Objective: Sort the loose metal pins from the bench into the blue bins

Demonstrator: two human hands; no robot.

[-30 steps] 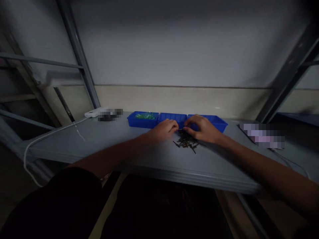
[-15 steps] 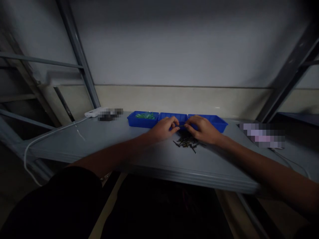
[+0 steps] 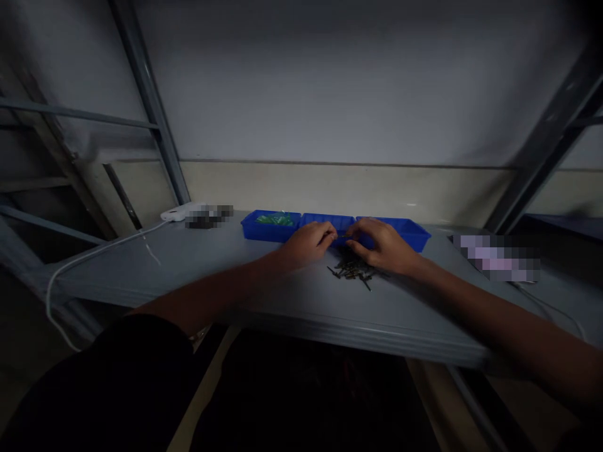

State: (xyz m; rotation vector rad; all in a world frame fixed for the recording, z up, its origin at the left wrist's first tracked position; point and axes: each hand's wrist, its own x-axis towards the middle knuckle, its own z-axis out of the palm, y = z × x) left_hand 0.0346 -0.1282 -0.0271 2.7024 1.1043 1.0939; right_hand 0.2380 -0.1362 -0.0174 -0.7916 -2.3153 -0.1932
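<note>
Barely any change since a second ago: both hands lifted slightly off the screw pile (image 3: 352, 270) toward the middle bin (image 3: 330, 221). Left hand (image 3: 308, 243) and right hand (image 3: 384, 245) meet fingertip to fingertip, seemingly pinching one small screw between them; too dim to confirm. Sorting goes on.

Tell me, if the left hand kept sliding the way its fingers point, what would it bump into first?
Most likely the right hand: the left hand points toward it, fingertips nearly meeting above the pile of small dark screws. Depth is unclear.
</note>
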